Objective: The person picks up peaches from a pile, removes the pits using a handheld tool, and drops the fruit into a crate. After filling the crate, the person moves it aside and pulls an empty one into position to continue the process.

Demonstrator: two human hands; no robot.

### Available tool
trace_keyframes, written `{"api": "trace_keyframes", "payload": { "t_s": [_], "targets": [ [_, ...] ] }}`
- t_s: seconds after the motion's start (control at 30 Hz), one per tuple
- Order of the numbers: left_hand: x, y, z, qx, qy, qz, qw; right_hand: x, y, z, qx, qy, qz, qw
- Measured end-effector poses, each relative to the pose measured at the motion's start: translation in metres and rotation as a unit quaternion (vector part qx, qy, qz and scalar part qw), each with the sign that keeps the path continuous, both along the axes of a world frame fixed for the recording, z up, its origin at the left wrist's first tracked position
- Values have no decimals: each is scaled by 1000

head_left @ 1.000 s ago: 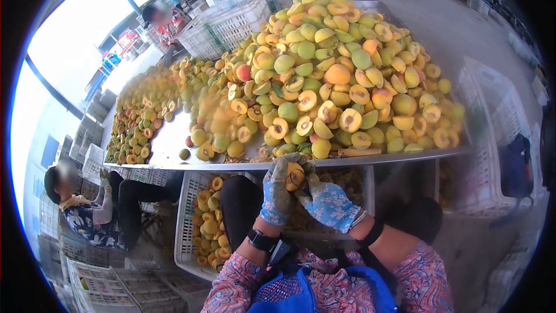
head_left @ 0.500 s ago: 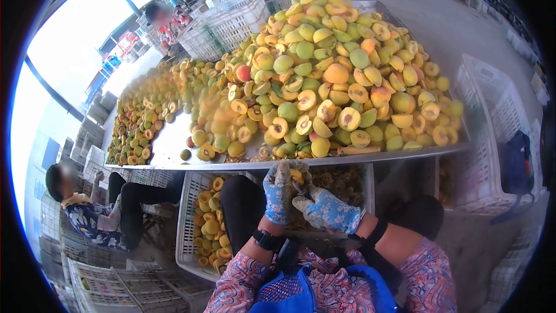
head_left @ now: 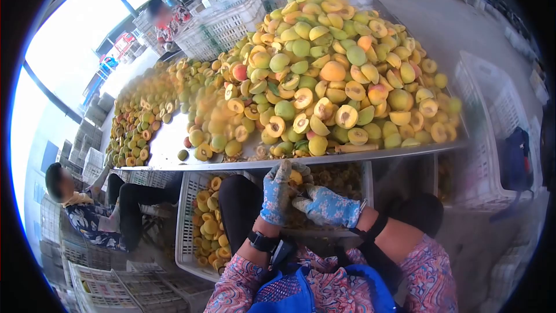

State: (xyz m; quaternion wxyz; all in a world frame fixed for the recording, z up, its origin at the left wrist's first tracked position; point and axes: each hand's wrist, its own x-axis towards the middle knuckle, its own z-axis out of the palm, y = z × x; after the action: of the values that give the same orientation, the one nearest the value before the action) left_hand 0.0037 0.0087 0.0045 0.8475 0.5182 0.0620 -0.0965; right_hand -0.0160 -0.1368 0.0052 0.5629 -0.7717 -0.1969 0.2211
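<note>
At lower centre of the frame, a worker's gloved left hand [head_left: 275, 194] and right hand [head_left: 325, 205] close together around a peach half [head_left: 296, 177], just below the metal table [head_left: 168, 142] heaped with halved peaches [head_left: 324, 75]. The fruit is mostly hidden by the fingers; a loose grip could likely drop it into the white crate [head_left: 191, 220] beneath.

Both hands, the left hand [head_left: 276, 194] and the right hand [head_left: 327, 206], wore matt printed cloth gloves, blue with pale flowers, closed on a peach half [head_left: 296, 177] with moist yellow flesh. The table [head_left: 168, 142] was bare sheet metal, smooth and shiny. The 2 crates [head_left: 186, 220] below looked like white moulded plastic lattice.
</note>
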Motion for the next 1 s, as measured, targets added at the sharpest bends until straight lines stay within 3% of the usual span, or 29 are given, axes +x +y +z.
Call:
{"api": "trace_keyframes", "payload": {
  "t_s": [0.03, 0.07, 0.13, 0.2, 0.27, 0.3, 0.37, 0.47, 0.53, 0.57, 0.63, 0.7, 0.77, 0.8, 0.83, 0.87, 0.9, 0.97, 1.0],
  "targets": [
    [0, -1, -4, 3, -16, 17, 1000, 0, 0, 7, 42, 110, 3, 993],
    [-1, -1, -8, 5, -31, 34, 999, 0, 0, 4, 42, 112, 4, 993],
    [1, -1, -12, 30, -24, 33, 999, 2, -1, -4, -82, -63, 24, 994],
    [-1, 2, -14, 57, -12, 30, 998, 5, -2, -16, -88, -60, 36, 994],
    [4, 10, -9, 55, 12, -61, 997, 9, -3, -19, -95, -62, 49, 992],
    [5, 13, -7, 53, 13, -60, 997, 10, -4, -14, -123, -59, 77, 988],
    [6, 18, -6, 115, 19, -121, 986, 11, -2, -16, -149, -52, 105, 982],
    [10, 17, -16, 84, 26, -111, 990, 9, -2, -18, -152, -101, 99, 978],
    [9, 15, -10, 75, 14, -102, 992, 7, -4, 2, -57, 142, 68, 986],
    [7, 15, -9, 66, 7, -92, 994, 6, -4, 1, -56, 143, 68, 986],
    [5, 12, -10, 52, 19, -72, 996, 4, -5, -2, 61, 302, 59, 950],
    [4, 13, -9, 41, 33, -53, 997, 5, -2, -6, 13, 265, 64, 962],
    [6, 15, -4, 129, 45, -93, 986, 7, 0, -23, -37, 226, 67, 971],
    [10, 17, -1, 129, 46, -93, 986, 10, 1, -46, -44, 58, 75, 995],
    [12, 21, 1, 204, 14, -160, 966, 9, 2, -53, -49, -110, 80, 989],
    [14, 24, 3, 275, -20, -224, 935, 9, 0, -59, -51, -109, 79, 990],
    [16, 26, 0, 274, -21, -225, 935, 11, -2, -52, -41, -108, 91, 989],
    [22, 32, -7, 83, 45, -238, 967, 14, -6, -39, -30, -108, 105, 988],
    [18, 29, -5, 83, 44, -237, 967, 12, -10, -14, 5, 72, 93, 993]
  ]
}}
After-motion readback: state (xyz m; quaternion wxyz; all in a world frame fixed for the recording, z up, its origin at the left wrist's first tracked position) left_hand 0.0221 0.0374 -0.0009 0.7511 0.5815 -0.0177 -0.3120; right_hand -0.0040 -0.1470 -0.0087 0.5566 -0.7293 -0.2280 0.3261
